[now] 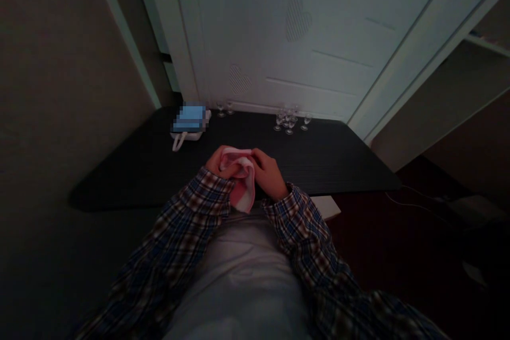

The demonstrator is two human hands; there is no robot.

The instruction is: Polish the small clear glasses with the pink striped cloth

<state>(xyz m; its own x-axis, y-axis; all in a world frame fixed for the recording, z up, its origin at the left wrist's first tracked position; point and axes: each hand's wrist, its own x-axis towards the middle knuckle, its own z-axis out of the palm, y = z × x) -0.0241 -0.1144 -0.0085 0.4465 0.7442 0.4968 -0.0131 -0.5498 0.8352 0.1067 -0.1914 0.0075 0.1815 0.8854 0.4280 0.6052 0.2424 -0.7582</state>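
Note:
A pink and white cloth (244, 191) is bunched between my two hands above the near edge of the dark table, its lower end hanging down. My left hand (217, 162) grips it from the left, the fingers curled into the folds. From the right, my right hand (271, 174) pinches the cloth's upper edge. Whether anything is wrapped inside the folds cannot be made out. Beyond my hands, to the right, a cluster of small stemmed glasses (290, 125) stands upright at the back of the table. Two more stemmed glasses (221, 111) are at the back left.
The black table (319, 164) spans the view before a white panel (247, 21) with heart patterns. A white device with a strap (187, 136) and a blurred blue screen lies at the table's left. Below the near edge, right of me, is a flat white object (325, 207).

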